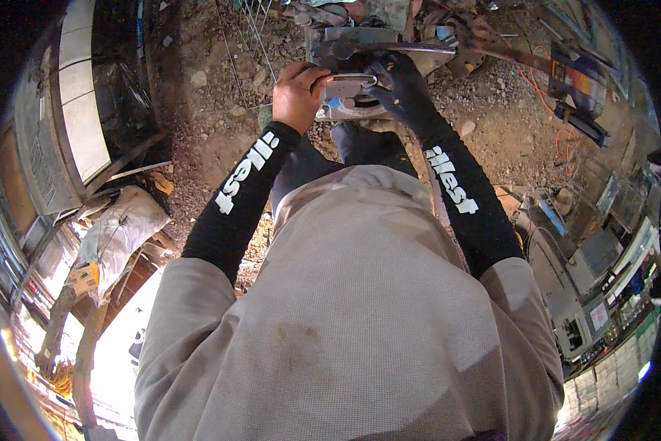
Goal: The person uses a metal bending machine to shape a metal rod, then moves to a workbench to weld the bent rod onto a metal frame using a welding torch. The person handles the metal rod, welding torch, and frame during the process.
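My left hand (297,97), bare, grips the left end of a flat silvery metal part (347,87). My right hand (405,90) wears a dark glove, and its bent fingers come to the right end of that part; what they hold is hidden in the dark. Just below the part is a pale metal casing (329,112) with a round opening, close in front of my knees. Beyond my hands lies a long curved metal bar (418,48), its left end thick and dark.
A thin wire rack (248,33) stands at the far left, by a long cabinet-like frame (80,95). An orange cord (540,88) runs over the stony ground (205,110) at right, near a dark boxy device (580,84). Scrap metal (584,257) is piled at right.
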The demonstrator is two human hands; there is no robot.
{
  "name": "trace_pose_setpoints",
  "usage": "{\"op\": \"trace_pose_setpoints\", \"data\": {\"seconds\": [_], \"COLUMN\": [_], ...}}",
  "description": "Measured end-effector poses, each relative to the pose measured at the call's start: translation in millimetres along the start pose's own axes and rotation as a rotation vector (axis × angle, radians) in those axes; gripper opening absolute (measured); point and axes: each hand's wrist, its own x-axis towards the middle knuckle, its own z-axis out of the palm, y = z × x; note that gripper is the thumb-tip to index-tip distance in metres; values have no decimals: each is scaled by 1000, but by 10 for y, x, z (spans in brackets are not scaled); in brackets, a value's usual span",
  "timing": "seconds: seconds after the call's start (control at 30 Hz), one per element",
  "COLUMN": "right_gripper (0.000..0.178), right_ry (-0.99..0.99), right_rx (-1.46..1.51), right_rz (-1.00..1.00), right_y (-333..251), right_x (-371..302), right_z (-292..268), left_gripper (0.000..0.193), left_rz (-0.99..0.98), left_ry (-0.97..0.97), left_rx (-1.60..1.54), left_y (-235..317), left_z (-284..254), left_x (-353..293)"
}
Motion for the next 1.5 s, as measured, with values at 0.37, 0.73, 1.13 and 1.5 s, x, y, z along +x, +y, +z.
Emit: {"op": "trace_pose_setpoints", "data": {"seconds": [0.37, 0.73, 1.13, 1.5], "right_gripper": [48, 45, 47, 57], "right_ry": [25, 63, 27, -50], "right_rx": [30, 34, 81, -31], "right_rz": [-12, 5, -19, -46], "right_y": [31, 27, -17, 15], "right_x": [-8, -2, 61, 77], "right_z": [18, 61, -9, -26], "left_gripper": [16, 16, 17, 23], "left_rz": [-54, -91, -286, -412], "left_ry": [-62, -89, -39, -162], "left_rx": [13, 6, 13, 133], "left_y": [2, 20, -295, -755], "left_z": [-87, -74, -288, -368], "left_x": [1, 38, -264, -811]}}
